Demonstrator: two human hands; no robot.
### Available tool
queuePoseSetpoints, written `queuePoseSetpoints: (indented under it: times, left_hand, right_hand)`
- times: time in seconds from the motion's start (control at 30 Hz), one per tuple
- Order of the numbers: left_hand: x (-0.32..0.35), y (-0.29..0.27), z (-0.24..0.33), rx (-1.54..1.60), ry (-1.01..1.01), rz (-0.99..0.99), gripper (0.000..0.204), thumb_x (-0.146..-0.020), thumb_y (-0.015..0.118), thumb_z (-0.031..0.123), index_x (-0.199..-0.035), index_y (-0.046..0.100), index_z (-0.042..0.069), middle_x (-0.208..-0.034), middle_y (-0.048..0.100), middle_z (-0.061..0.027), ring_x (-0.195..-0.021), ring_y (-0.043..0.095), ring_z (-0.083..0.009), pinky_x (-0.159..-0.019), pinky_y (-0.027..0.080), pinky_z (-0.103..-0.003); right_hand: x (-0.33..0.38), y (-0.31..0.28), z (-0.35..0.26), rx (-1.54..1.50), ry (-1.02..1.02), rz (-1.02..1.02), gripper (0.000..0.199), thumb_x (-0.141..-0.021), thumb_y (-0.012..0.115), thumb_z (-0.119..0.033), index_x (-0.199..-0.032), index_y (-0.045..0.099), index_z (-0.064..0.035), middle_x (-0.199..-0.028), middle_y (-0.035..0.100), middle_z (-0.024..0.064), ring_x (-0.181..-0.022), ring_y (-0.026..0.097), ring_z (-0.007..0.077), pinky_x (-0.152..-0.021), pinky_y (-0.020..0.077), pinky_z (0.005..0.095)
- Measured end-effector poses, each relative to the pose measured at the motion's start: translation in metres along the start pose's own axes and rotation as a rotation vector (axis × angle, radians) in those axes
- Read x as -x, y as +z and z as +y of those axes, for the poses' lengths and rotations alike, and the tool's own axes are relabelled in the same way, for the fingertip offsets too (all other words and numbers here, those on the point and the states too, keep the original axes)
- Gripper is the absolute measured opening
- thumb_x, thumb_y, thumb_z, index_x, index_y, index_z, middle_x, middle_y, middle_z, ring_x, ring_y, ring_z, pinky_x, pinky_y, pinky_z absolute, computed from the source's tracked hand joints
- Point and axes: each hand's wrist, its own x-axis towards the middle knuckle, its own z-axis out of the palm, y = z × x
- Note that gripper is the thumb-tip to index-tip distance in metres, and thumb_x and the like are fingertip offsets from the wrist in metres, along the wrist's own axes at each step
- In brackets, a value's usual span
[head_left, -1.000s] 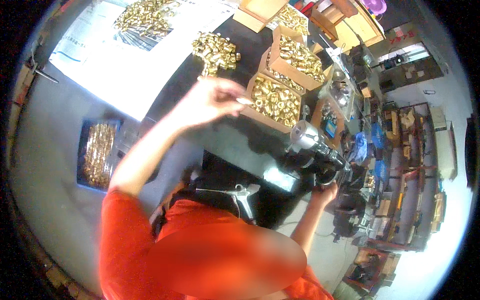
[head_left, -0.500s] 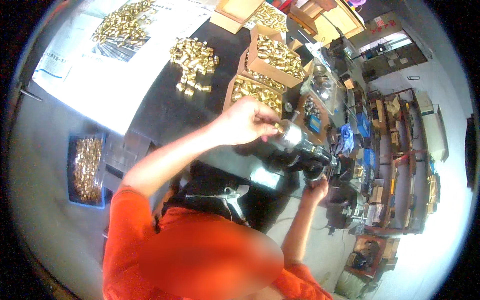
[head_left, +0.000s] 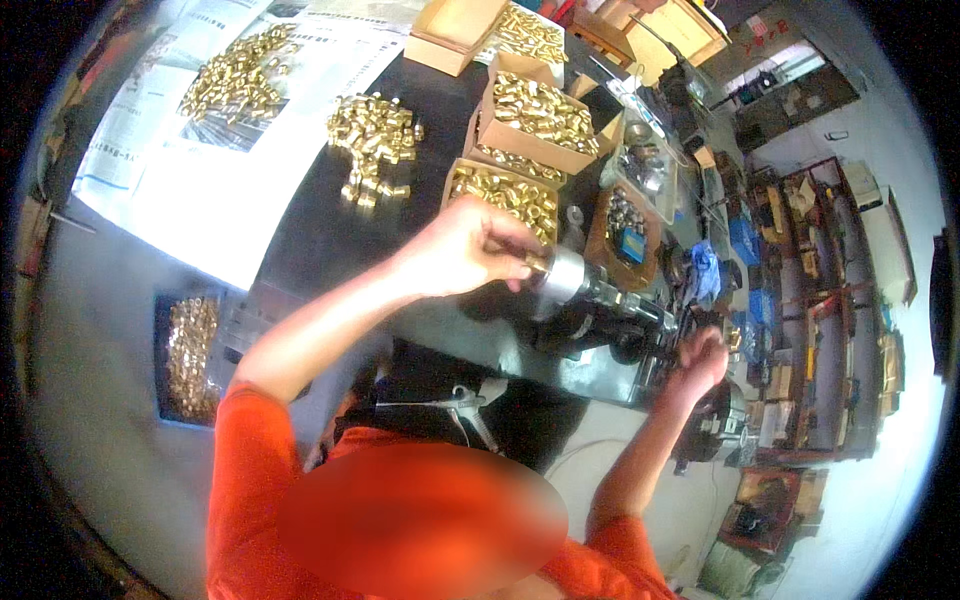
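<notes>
At the middle of the bench [head_left: 330, 240], seen from the head camera, my left hand [head_left: 470, 250] is curled with thumb and fingertips pinched on a small brass fitting [head_left: 535, 265], holding it right against the open end of the silver chuck [head_left: 562, 280] of a small dark machine [head_left: 610, 320]. The chuck's long axis runs from that open end away to my right and slightly down, so the fitting lies at the very tip of my left hand, pointing along that axis into the chuck; I cannot tell whether it is already seated or only touching the mouth. My left hand is by far the nearer one to the fitting.

My right hand [head_left: 700, 360] is well apart, at the far right end of the machine, fingers bent around something there; whether it is a lever or a handle I cannot tell, nor how firmly it grips.

Just behind my left hand stands an open cardboard box of brass fittings [head_left: 505, 195], with a second full box [head_left: 540, 110] beyond it. A loose heap of brass parts [head_left: 375, 140] lies on the dark bench top to the left, and another heap [head_left: 235, 75] on a white printed sheet [head_left: 200, 190]. Down at my left, off the bench, sits a blue tray of brass pieces [head_left: 190, 355]. Cluttered shelves [head_left: 820, 300] fill the right side.
</notes>
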Motion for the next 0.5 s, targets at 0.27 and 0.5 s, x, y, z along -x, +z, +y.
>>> queuePoseSetpoints:
  times: [0.27, 0.5]
  left_hand:
    - [0.004, 0.006, 0.000, -0.258, 0.151, 0.121, 0.022, -0.069, 0.067, -0.002, -0.091, 0.062, -0.002, -0.083, 0.065, -0.0085, -0.078, 0.060, -0.0117, -0.074, 0.048, -0.026]
    - [0.002, 0.002, -0.001, -0.156, 0.064, 0.101, 0.021, -0.069, 0.068, -0.002, -0.089, 0.062, -0.001, -0.082, 0.064, -0.0069, -0.077, 0.059, -0.0114, -0.074, 0.048, -0.026]
  right_hand:
    - [-0.079, -0.002, 0.081, -0.007, -0.025, 0.013, 0.016, -0.080, 0.048, -0.016, -0.072, 0.056, -0.0050, -0.053, 0.040, -0.0011, -0.044, 0.033, 0.0077, -0.038, 0.0231, 0.0206]
    - [-0.005, -0.027, 0.110, -0.155, 0.262, 0.162, 0.014, -0.078, 0.049, -0.015, -0.074, 0.057, -0.0041, -0.069, 0.054, 0.0066, -0.061, 0.051, 0.0168, -0.054, 0.0398, 0.0243]
